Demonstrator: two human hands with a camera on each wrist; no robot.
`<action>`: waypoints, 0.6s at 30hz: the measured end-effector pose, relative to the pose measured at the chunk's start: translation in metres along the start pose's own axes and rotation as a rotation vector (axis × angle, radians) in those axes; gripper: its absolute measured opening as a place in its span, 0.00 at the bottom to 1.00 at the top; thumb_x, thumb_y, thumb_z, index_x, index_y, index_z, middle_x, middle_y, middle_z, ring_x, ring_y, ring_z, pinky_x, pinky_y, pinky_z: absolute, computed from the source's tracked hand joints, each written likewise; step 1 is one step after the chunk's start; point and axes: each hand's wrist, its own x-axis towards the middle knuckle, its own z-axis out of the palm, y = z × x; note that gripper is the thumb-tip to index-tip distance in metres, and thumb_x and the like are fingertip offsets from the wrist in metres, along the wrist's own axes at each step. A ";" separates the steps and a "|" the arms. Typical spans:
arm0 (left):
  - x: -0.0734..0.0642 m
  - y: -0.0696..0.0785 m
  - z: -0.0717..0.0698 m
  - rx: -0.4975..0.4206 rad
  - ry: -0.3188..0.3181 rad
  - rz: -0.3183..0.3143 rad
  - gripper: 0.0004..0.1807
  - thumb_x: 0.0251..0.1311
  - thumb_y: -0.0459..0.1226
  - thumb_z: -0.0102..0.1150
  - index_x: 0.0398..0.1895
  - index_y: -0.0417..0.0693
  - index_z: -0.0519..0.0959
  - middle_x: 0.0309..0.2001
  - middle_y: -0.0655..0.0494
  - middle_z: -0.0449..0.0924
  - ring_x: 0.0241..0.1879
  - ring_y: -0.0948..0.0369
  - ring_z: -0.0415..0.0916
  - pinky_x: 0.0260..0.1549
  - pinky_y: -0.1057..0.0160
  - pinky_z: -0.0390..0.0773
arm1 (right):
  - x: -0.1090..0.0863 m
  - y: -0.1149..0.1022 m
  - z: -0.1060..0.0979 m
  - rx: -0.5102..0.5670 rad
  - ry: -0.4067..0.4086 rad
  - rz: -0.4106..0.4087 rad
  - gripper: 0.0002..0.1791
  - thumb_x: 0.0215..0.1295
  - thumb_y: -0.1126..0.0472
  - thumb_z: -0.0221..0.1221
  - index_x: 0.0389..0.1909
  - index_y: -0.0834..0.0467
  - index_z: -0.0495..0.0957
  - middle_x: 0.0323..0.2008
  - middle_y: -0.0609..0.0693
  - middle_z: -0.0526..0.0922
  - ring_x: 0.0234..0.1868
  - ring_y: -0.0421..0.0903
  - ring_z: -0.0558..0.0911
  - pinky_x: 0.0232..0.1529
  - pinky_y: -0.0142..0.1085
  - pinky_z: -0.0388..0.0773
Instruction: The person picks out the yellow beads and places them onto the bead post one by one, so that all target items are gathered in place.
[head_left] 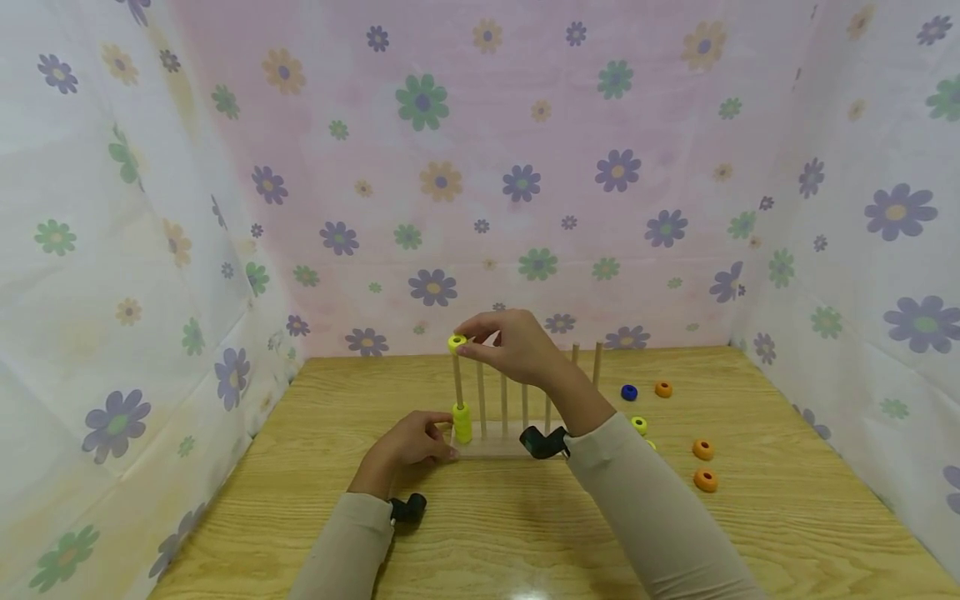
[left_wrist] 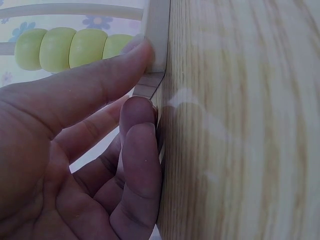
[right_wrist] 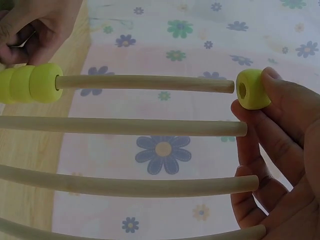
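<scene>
My right hand [head_left: 517, 346] pinches a yellow bead [right_wrist: 253, 89] between thumb and fingers. In the right wrist view the bead's hole faces the tip of the leftmost peg [right_wrist: 145, 82], with a small gap between them. Several yellow beads [head_left: 462, 423] sit stacked at the bottom of that peg. The peg belongs to a wooden peg rack [head_left: 491, 450] with a row of upright pegs. My left hand [head_left: 411, 442] grips the left end of the rack's base, thumb against it and fingers curled at the corner, as the left wrist view shows.
Loose beads lie on the wooden table [head_left: 300, 517] right of the rack: a blue bead [head_left: 629, 392], yellow beads [head_left: 638, 425] partly behind the right sleeve, and orange beads [head_left: 702, 450]. Flowered cloth [head_left: 487, 225] encloses the table's back and sides.
</scene>
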 end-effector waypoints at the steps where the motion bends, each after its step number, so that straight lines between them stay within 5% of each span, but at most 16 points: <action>1: 0.000 0.000 0.000 -0.001 -0.001 0.000 0.41 0.58 0.38 0.77 0.75 0.45 0.71 0.39 0.50 0.80 0.33 0.58 0.79 0.35 0.60 0.84 | 0.000 0.000 0.000 0.001 -0.001 0.000 0.13 0.71 0.48 0.66 0.53 0.45 0.88 0.44 0.39 0.88 0.42 0.36 0.84 0.40 0.36 0.82; 18: 0.002 -0.001 0.000 0.011 -0.005 0.001 0.41 0.58 0.39 0.77 0.75 0.44 0.71 0.39 0.50 0.80 0.33 0.58 0.79 0.35 0.60 0.84 | 0.001 -0.002 0.004 -0.020 -0.008 0.012 0.13 0.71 0.50 0.67 0.54 0.45 0.88 0.47 0.40 0.88 0.41 0.37 0.83 0.32 0.37 0.80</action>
